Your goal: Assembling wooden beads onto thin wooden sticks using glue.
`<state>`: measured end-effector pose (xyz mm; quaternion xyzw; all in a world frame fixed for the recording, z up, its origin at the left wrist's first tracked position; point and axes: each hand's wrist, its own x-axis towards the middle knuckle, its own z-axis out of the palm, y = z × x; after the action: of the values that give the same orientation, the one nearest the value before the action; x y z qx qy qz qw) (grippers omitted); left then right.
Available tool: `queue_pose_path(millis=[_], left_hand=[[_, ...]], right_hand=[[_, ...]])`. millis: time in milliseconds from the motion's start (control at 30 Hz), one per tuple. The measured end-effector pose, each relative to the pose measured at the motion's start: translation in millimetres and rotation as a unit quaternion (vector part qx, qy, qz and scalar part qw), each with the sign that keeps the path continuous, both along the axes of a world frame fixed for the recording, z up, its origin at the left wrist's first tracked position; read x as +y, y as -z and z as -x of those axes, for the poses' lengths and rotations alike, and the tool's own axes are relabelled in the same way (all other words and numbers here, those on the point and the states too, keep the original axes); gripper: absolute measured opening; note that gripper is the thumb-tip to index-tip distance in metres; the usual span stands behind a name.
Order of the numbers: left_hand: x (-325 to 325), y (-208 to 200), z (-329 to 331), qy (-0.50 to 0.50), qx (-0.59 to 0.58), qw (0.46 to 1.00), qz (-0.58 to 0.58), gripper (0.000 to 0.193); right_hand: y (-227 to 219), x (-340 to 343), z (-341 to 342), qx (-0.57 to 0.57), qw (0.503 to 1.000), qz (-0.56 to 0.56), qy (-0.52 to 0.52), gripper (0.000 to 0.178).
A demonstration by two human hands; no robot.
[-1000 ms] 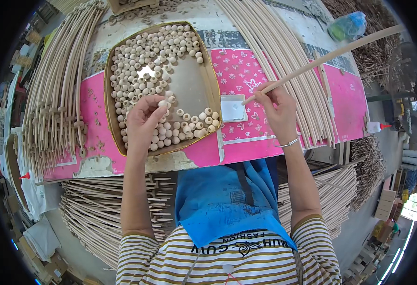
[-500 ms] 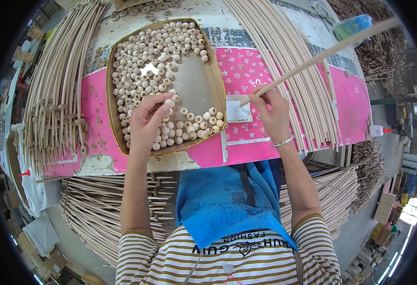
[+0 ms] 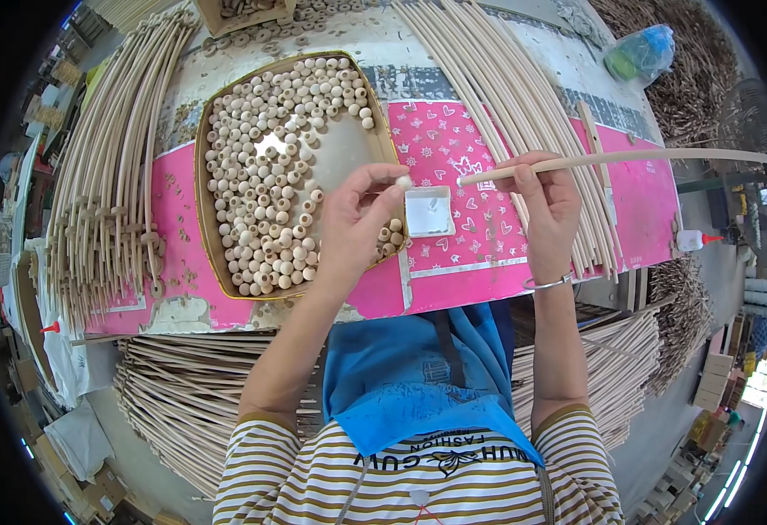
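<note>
Since the earlier frame the left hand (image 3: 353,229) had come up out of the tray (image 3: 205,219) and the right hand (image 3: 543,203) had lifted off the small dish, so that the two now faced each other above the table (image 3: 480,61).

The table carried a pink patterned sheet (image 3: 453,140) with bundles of long pale rods (image 3: 506,87) lying across it on the right and further curved rods (image 3: 104,184) stacked at the left. The tray — shallow, tan, tilted in the view — rested on the pink sheet and was largely filled with round wooden beads (image 3: 270,157), with a bare patch toward its right side.

The right hand was clenched around one long stick (image 3: 628,159), which ran out toward the right edge of the view; its near tip pointed left, just beside the left hand's fingertips. The left hand pinched a single bead (image 3: 404,182) between thumb and forefinger, held just above the small white square dish (image 3: 427,212). Bead and stick tip stood close together but apart. A small white bottle with a red cap (image 3: 691,239) lay at the right edge of the sheet.
</note>
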<state>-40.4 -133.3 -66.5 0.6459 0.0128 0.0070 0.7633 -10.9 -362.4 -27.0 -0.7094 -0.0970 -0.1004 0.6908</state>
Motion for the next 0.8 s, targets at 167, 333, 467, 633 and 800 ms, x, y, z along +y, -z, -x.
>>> queue_pose_path(millis=[167, 333, 467, 633, 800], left_hand=[[-15, -8, 0, 0.04, 0.054, 0.994, 0.091, 0.023], [-17, -11, 8, 0.057, 0.098, 0.981, 0.159, 0.025], [-19, -15, 13, 0.068, 0.107, 0.968, 0.215, 0.027], [-20, -16, 17, 0.071, 0.127, 0.957, 0.251, 0.028], [-21, -16, 19, 0.075, 0.128, 0.954, 0.26, 0.026]], right_hand=[[-13, 12, 7, -0.027, 0.999, -0.032, -0.02, 0.012], [-5, 21, 12, -0.03, 0.996, -0.067, -0.042, 0.013], [2, 19, 15, -0.032, 0.997, -0.059, -0.031, 0.012], [4, 23, 22, -0.028, 0.996, -0.084, -0.033, 0.013], [6, 24, 28, -0.032, 0.995, -0.091, -0.036, 0.012]])
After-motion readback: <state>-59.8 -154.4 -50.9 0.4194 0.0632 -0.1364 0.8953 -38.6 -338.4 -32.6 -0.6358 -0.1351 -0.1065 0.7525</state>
